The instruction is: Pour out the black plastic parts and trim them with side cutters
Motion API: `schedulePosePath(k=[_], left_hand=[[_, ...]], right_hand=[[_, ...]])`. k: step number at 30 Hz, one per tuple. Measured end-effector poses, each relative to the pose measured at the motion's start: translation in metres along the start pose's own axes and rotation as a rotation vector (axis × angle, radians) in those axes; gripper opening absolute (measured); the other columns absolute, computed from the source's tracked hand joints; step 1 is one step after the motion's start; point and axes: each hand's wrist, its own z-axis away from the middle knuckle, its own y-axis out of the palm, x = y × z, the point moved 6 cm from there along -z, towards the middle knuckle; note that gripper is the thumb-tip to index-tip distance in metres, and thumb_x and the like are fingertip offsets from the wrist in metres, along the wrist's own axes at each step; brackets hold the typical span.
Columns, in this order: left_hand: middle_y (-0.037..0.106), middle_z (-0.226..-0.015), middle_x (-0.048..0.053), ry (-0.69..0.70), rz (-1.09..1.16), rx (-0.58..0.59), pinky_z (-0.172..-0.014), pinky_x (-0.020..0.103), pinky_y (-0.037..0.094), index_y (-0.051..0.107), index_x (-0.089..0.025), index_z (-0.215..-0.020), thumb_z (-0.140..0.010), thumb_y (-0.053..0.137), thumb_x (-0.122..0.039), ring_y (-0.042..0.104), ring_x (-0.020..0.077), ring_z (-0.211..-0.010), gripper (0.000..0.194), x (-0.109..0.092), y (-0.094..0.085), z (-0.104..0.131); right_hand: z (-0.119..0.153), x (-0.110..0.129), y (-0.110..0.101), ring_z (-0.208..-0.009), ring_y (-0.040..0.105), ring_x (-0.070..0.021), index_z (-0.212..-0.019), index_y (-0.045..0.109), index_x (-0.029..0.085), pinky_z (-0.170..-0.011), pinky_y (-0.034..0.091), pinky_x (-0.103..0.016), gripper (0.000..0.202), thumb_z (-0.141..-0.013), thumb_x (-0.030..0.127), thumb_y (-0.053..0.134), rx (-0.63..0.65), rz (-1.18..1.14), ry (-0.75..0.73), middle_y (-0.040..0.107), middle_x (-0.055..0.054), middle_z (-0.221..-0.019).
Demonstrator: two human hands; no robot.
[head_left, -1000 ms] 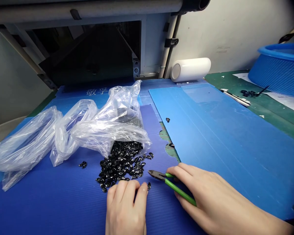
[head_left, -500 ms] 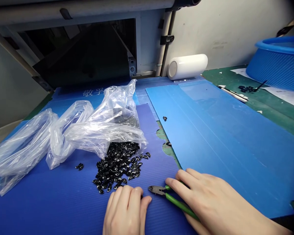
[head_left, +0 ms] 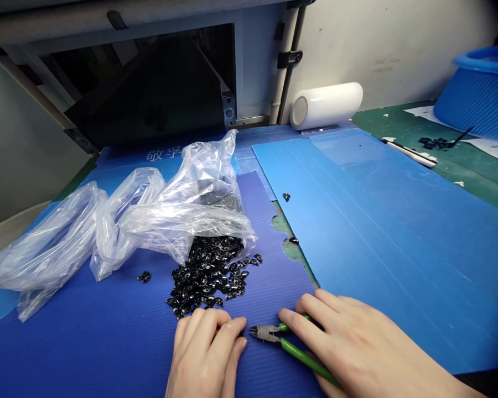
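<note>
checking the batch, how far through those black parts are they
Early, it seems. Done: clear bag opened, black parts spilled onto the blue sheet. In hand: left hand pinches something at the pile's edge, right hand holds green cutters beside it. Left: nearly the whole pile; no finished heap shows.

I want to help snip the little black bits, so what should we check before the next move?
1. Green-handled cutters in the right hand: ok, the fingers lie over the handles.
2. Cutter tip close to the left hand: not ok, the fingertips sit right beside the blades.
3. A piece in the left hand's grip: cannot tell, the fingers hide it.
4. Pile of black parts within reach: ok, it lies just past the left fingers, spilling from the plastic bag.
5. Stray parts: not ok, one pair lies left of the pile, others near the sheet's edge.
6. Blue sheet flat under the hands: ok.
</note>
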Motion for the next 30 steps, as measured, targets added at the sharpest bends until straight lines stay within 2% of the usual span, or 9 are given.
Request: schedulePosePath(k=[6, 12, 14, 17, 19, 22, 24, 28, 30], left_hand=[[0.061, -0.079, -0.003, -0.115, 0.049, -0.017, -0.078, 0.032, 0.035, 0.064, -0.029, -0.089, -0.078, 0.060, -0.013, 0.056, 0.0155, -0.077, 0.020, 0.007, -0.004, -0.003], [0.062, -0.078, -0.005, -0.166, 0.070, -0.023, -0.081, 0.034, 0.031, 0.064, -0.030, -0.085, -0.073, 0.066, -0.015, 0.057, 0.0157, -0.077, 0.020, 0.008, -0.006, -0.005], [0.062, -0.078, -0.006, -0.180, 0.069, -0.021, -0.082, 0.034, 0.030, 0.064, -0.031, -0.085, -0.072, 0.068, -0.014, 0.057, 0.0150, -0.077, 0.021, 0.009, -0.006, -0.005], [0.062, -0.078, -0.008, -0.190, 0.064, -0.015, -0.082, 0.033, 0.029, 0.064, -0.032, -0.085, -0.071, 0.069, -0.013, 0.058, 0.0142, -0.077, 0.024, 0.011, -0.006, -0.005], [0.062, -0.078, -0.009, -0.140, 0.043, 0.002, -0.081, 0.031, 0.029, 0.063, -0.032, -0.086, -0.071, 0.071, -0.015, 0.058, 0.0130, -0.076, 0.024, 0.011, -0.007, -0.007], [0.063, -0.079, -0.011, -0.035, -0.001, 0.039, -0.078, 0.027, 0.030, 0.063, -0.032, -0.089, -0.073, 0.072, -0.019, 0.059, 0.0100, -0.076, 0.023, 0.010, -0.008, -0.008], [0.063, -0.079, -0.012, -0.013, -0.009, 0.050, -0.078, 0.027, 0.029, 0.063, -0.032, -0.090, -0.073, 0.072, -0.021, 0.060, 0.0089, -0.075, 0.023, 0.010, -0.008, -0.007], [0.062, -0.073, -0.010, -0.101, 0.017, -0.043, -0.081, 0.030, 0.028, 0.064, -0.029, -0.083, -0.074, 0.070, -0.020, 0.059, 0.0107, -0.072, 0.015, 0.009, -0.010, -0.005], [0.062, -0.069, -0.009, -0.098, 0.003, -0.088, -0.081, 0.032, 0.028, 0.065, -0.028, -0.080, -0.077, 0.066, -0.020, 0.057, 0.0107, -0.067, 0.009, 0.005, -0.010, -0.004]], right_hand=[[-0.011, 0.002, -0.003, -0.069, 0.054, -0.0216, -0.089, 0.054, 0.020, -0.057, 0.040, -0.030, 0.027, -0.064, 0.012, 0.047, 0.152, -0.059, -0.004, 0.056, -0.005, -0.077], [-0.005, 0.003, 0.004, -0.066, 0.054, -0.0226, -0.087, 0.054, 0.020, -0.051, 0.034, -0.031, 0.033, -0.057, 0.012, 0.045, -0.043, 0.002, -0.017, 0.058, -0.005, -0.077], [-0.003, 0.004, 0.007, -0.067, 0.054, -0.0233, -0.089, 0.055, 0.020, -0.051, 0.033, -0.032, 0.036, -0.056, 0.011, 0.045, -0.064, 0.031, -0.028, 0.059, -0.005, -0.080], [-0.004, 0.004, 0.008, -0.067, 0.054, -0.0236, -0.088, 0.056, 0.020, -0.050, 0.033, -0.033, 0.035, -0.056, 0.012, 0.044, -0.040, 0.035, -0.039, 0.059, -0.006, -0.080], [-0.006, 0.003, 0.007, -0.067, 0.053, -0.0239, -0.090, 0.057, 0.020, -0.049, 0.034, -0.034, 0.035, -0.058, 0.012, 0.044, -0.022, 0.038, -0.043, 0.059, -0.006, -0.079], [-0.009, 0.003, 0.007, -0.067, 0.053, -0.0250, -0.102, 0.057, 0.018, -0.050, 0.038, -0.035, 0.043, -0.061, 0.016, 0.043, 0.017, 0.044, -0.067, 0.059, -0.007, -0.078], [-0.011, 0.003, 0.008, -0.068, 0.053, -0.0254, -0.109, 0.056, 0.017, -0.051, 0.039, -0.036, 0.049, -0.062, 0.019, 0.042, 0.045, 0.041, -0.085, 0.059, -0.008, -0.079], [-0.012, 0.001, 0.011, -0.067, 0.052, -0.0240, -0.108, 0.057, 0.016, -0.051, 0.040, -0.035, 0.054, -0.056, 0.021, 0.044, 0.056, 0.004, -0.112, 0.058, -0.008, -0.078], [-0.011, 0.000, 0.011, -0.067, 0.052, -0.0239, -0.110, 0.057, 0.016, -0.052, 0.040, -0.035, 0.057, -0.055, 0.022, 0.043, 0.036, -0.008, -0.122, 0.057, -0.008, -0.078]])
